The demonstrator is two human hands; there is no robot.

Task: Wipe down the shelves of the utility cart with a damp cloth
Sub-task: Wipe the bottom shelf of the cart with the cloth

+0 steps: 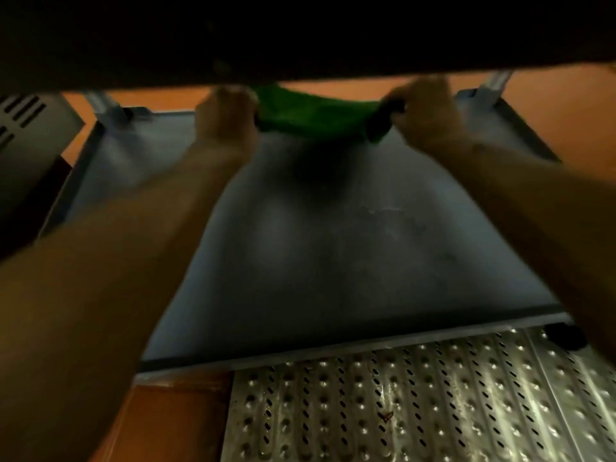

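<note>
Beneath a dark upper shelf (pixel 300 35), the left hand (pixel 225 116) and right hand (pixel 430 111) each clench one end of the single green cloth (pixel 310 116) near the far edge of the lower shelf (pixel 333 245), between two corner posts (pixel 103 105) (pixel 493 83).

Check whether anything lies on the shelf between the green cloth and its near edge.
Nothing visible does. The left hand and right hand grip the green cloth near the far edge of the shelf; the surface toward the near rim shows only faint smears.
</note>
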